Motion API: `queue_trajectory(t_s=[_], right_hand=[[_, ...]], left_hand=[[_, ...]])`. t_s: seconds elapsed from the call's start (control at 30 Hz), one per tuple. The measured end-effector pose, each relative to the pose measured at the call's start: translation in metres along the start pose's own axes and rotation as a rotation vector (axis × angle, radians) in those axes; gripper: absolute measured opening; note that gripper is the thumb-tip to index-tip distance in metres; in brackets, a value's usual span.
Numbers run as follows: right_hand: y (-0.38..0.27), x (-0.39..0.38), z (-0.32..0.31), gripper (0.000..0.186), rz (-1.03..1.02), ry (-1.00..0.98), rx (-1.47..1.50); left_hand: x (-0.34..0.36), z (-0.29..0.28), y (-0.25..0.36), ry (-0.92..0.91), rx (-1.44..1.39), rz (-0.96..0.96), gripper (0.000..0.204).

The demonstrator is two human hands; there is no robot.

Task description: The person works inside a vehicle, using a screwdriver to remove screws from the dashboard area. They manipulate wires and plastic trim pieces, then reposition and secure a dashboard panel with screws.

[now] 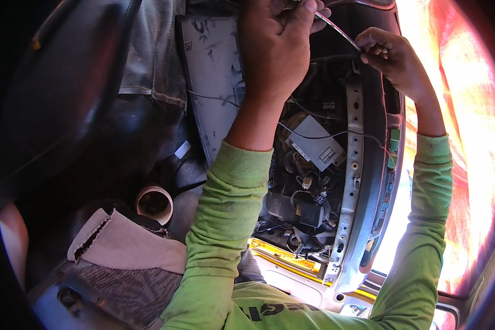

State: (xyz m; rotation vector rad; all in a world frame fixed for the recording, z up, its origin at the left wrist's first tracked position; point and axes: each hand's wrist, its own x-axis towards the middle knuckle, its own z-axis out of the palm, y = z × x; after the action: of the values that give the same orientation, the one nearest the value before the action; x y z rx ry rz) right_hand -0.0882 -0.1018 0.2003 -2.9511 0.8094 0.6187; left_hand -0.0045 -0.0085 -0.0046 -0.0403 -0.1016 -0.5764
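My left hand [275, 49] is raised at the top of the head view, partly cut off by the edge. Its thumb and fingers close on a thin, shiny, silvery rod-like piece [338, 29], whose exact kind I cannot make out. The piece slants down to my right hand [389, 59], whose curled fingers pinch its lower end. Below both hands lies an opened vehicle dashboard with a perforated metal rail [353, 143]. A thin dark wire [335, 133] crosses the opening, passing behind my left forearm.
A silver control box [315, 144] sits inside the dashboard among loose connectors [308, 181]. A pale scuffed panel [212, 60] stands left of it. Lower left are a round cup-like container [154, 204] and a torn grey cover [129, 242]. Bright red-orange sheeting [462, 137] hangs at the right.
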Motion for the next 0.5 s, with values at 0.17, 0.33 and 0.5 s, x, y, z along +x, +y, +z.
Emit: queue_trajectory(t_s=[0.17, 0.33, 0.5], right_hand=[[0.003, -0.001, 0.001, 0.017, -0.047, -0.016, -0.153], [0.005, -0.007, 0.005, 0.017, -0.003, 0.008, -0.058], [0.013, -0.008, 0.019, 0.019, 0.039, 0.023, 0.085]], left_hand=[[-0.005, 0.001, -0.001, 0.013, 0.057, -0.026, 0.016], [-0.006, -0.001, -0.002, 0.002, 0.027, -0.041, 0.014], [-0.009, 0.0, -0.003, 0.075, 0.266, -0.07, 0.009]])
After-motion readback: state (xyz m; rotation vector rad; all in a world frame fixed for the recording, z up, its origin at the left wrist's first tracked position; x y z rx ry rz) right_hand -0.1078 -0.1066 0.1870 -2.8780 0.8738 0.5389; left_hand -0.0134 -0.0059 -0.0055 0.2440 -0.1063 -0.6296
